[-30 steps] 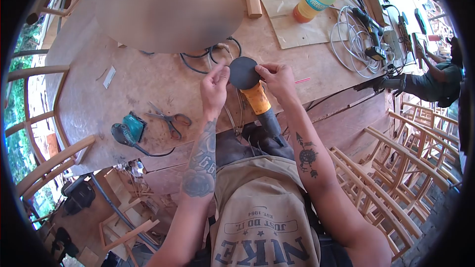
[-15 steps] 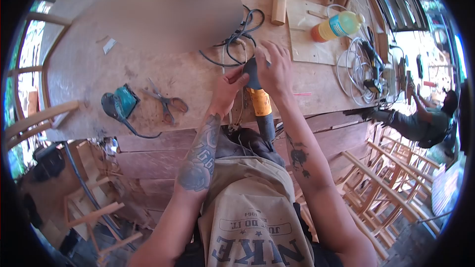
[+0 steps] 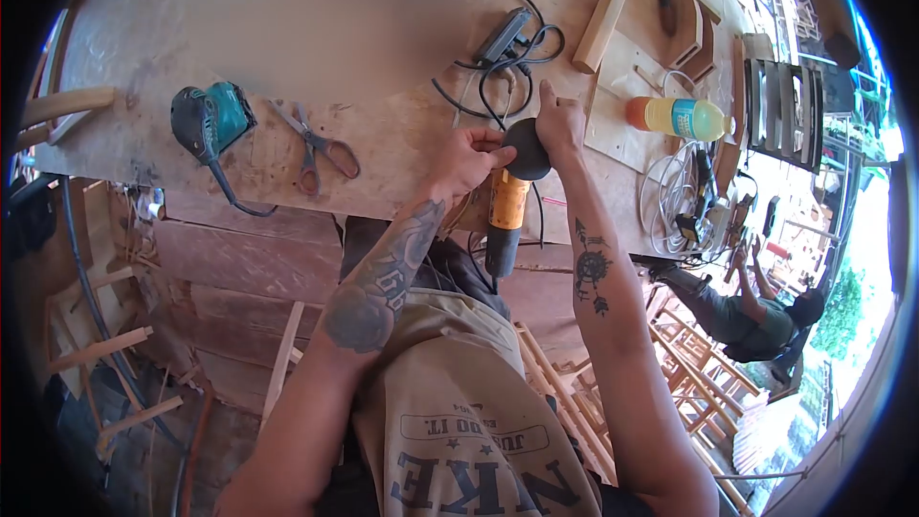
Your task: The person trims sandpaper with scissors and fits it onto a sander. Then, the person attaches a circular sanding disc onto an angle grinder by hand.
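Observation:
A yellow-and-black power sander [image 3: 507,203] stands in front of my body at the table's near edge, its round dark sanding disc [image 3: 526,150] facing up. My left hand [image 3: 463,163] is closed at the disc's left edge, thumb and forefinger pinching the rim. At the right edge my right hand [image 3: 561,124] lies against the disc. One digit points up and away, while the other fingers look curled and are partly hidden. Left of my hands, scissors [image 3: 314,151] with red-grey handles lie beside a teal-and-black palm sander [image 3: 212,123].
A black power strip [image 3: 503,36] with looped cords lies beyond my hands. On the right are a bottle of yellow-orange liquid [image 3: 680,119], a wood bar [image 3: 605,14] and coiled white cable [image 3: 665,193]. Another person [image 3: 756,316] is at the far right. A blurred patch hides the table's middle.
My right hand has gone from reaching over the disc with fingers extended to lying at its right edge, more curled. My left hand keeps its pinch. The camera view has turned and shifted.

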A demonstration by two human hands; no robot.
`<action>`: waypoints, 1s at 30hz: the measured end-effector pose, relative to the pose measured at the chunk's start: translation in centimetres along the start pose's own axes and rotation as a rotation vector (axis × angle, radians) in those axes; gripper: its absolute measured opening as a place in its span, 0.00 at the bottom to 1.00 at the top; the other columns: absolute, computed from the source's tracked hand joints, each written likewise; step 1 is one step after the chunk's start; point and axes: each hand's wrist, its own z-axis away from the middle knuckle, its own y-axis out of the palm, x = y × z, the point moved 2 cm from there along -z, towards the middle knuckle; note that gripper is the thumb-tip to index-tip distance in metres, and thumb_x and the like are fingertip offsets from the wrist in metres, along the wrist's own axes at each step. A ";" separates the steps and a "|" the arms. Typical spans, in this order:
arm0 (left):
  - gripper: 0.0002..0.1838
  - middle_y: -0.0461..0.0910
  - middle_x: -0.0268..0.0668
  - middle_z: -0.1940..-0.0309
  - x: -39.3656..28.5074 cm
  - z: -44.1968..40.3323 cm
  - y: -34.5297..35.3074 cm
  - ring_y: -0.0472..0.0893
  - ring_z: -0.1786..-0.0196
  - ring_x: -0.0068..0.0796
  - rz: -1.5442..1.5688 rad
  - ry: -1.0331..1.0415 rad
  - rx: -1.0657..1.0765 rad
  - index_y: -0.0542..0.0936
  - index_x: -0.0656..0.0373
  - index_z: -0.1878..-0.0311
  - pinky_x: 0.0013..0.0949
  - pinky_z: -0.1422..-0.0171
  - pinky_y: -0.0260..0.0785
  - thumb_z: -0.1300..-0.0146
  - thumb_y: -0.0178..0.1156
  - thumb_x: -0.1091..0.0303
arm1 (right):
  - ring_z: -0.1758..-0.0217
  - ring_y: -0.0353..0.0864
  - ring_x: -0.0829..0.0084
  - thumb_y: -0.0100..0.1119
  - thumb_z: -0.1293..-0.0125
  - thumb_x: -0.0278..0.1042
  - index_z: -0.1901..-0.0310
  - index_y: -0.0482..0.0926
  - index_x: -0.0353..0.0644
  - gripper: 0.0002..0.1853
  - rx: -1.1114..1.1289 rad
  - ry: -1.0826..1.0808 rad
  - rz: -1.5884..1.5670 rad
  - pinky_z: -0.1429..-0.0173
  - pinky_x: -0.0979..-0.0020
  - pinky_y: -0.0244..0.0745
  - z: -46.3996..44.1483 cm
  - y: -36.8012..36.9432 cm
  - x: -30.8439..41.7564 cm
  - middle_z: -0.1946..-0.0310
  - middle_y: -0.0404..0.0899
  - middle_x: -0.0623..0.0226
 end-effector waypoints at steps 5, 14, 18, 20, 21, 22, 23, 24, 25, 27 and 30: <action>0.16 0.91 0.38 0.56 -1.4 0.2 -0.4 0.88 0.55 0.25 -0.076 0.053 0.083 0.89 0.67 0.47 0.29 0.46 0.81 0.31 0.77 0.66 | 0.58 0.90 0.43 0.53 0.21 0.65 0.69 0.89 0.31 0.38 0.113 -0.221 0.205 0.45 0.46 0.79 0.3 -1.4 2.1 0.69 0.86 0.36; 0.16 0.91 0.45 0.65 -0.6 -1.3 0.3 0.90 0.62 0.35 -0.480 0.304 -0.161 0.89 0.65 0.52 0.40 0.55 0.80 0.27 0.71 0.58 | 0.44 0.85 0.36 0.46 0.19 0.65 0.58 0.91 0.35 0.37 0.269 -0.278 0.290 0.37 0.44 0.78 -0.6 1.2 5.4 0.54 0.88 0.37; 0.16 0.90 0.42 0.66 -2.4 -1.2 0.8 0.88 0.63 0.33 -0.580 0.324 -0.154 0.89 0.64 0.54 0.38 0.56 0.78 0.26 0.69 0.57 | 0.44 0.85 0.34 0.43 0.17 0.63 0.57 0.90 0.35 0.36 0.191 -0.155 0.265 0.38 0.43 0.78 -0.6 0.6 5.4 0.55 0.87 0.36; 0.17 0.91 0.48 0.65 -3.0 -1.9 0.3 0.91 0.61 0.44 -0.542 0.294 -0.135 0.90 0.64 0.56 0.42 0.55 0.80 0.29 0.70 0.56 | 0.46 0.87 0.37 0.43 0.17 0.63 0.55 0.90 0.35 0.36 0.134 -0.154 0.218 0.39 0.44 0.79 -1.0 0.7 4.4 0.55 0.88 0.38; 0.18 0.91 0.49 0.64 -3.3 -2.3 -0.1 0.91 0.60 0.46 -0.606 0.239 -0.081 0.91 0.62 0.56 0.43 0.54 0.81 0.29 0.70 0.54 | 0.46 0.87 0.37 0.43 0.17 0.63 0.55 0.90 0.35 0.36 0.122 -0.150 0.213 0.39 0.44 0.79 -1.1 0.2 3.4 0.55 0.88 0.38; 0.19 0.91 0.50 0.63 -4.3 -2.5 0.0 0.91 0.59 0.49 -0.671 0.188 -0.029 0.92 0.60 0.56 0.44 0.53 0.81 0.30 0.70 0.51 | 0.47 0.88 0.39 0.43 0.17 0.64 0.55 0.91 0.36 0.36 0.121 0.051 -0.087 0.41 0.44 0.79 -1.5 -0.6 1.9 0.56 0.89 0.39; 0.19 0.91 0.50 0.63 -5.1 -2.5 0.4 0.91 0.59 0.49 -0.677 0.199 -0.027 0.92 0.60 0.56 0.44 0.53 0.81 0.30 0.70 0.51 | 0.48 0.89 0.40 0.44 0.17 0.64 0.54 0.91 0.36 0.36 0.123 0.246 -0.387 0.42 0.45 0.80 -1.8 -1.1 0.4 0.58 0.90 0.40; 0.19 0.90 0.48 0.65 -6.9 -1.9 1.3 0.90 0.61 0.43 -0.796 0.237 -0.075 0.92 0.60 0.56 0.41 0.55 0.80 0.29 0.70 0.50 | 0.48 0.89 0.40 0.44 0.17 0.64 0.54 0.91 0.36 0.36 0.123 0.237 -0.393 0.42 0.45 0.80 -1.6 -1.4 -0.8 0.58 0.90 0.40; 0.20 0.90 0.47 0.67 -7.8 -1.5 1.9 0.89 0.64 0.37 -0.917 0.272 -0.124 0.92 0.60 0.57 0.39 0.57 0.78 0.28 0.70 0.49 | 0.49 0.90 0.41 0.45 0.18 0.64 0.56 0.91 0.36 0.36 0.117 0.281 -0.427 0.43 0.45 0.80 -1.0 -1.7 -2.3 0.59 0.90 0.40; 0.21 0.89 0.47 0.68 -6.5 -2.8 2.7 0.89 0.64 0.37 -0.945 0.281 -0.102 0.92 0.60 0.58 0.40 0.58 0.78 0.28 0.70 0.48 | 0.50 0.90 0.42 0.46 0.18 0.65 0.57 0.92 0.36 0.36 0.100 0.344 -0.473 0.44 0.46 0.81 0.1 -0.9 -4.5 0.60 0.90 0.40; 0.22 0.90 0.48 0.67 -5.7 -4.4 3.4 0.91 0.61 0.43 -0.982 0.259 -0.076 0.93 0.58 0.59 0.44 0.55 0.80 0.30 0.70 0.45 | 0.52 0.90 0.39 0.48 0.18 0.63 0.60 0.91 0.33 0.36 -0.021 0.222 -0.183 0.46 0.46 0.81 0.7 1.2 -4.9 0.62 0.89 0.37</action>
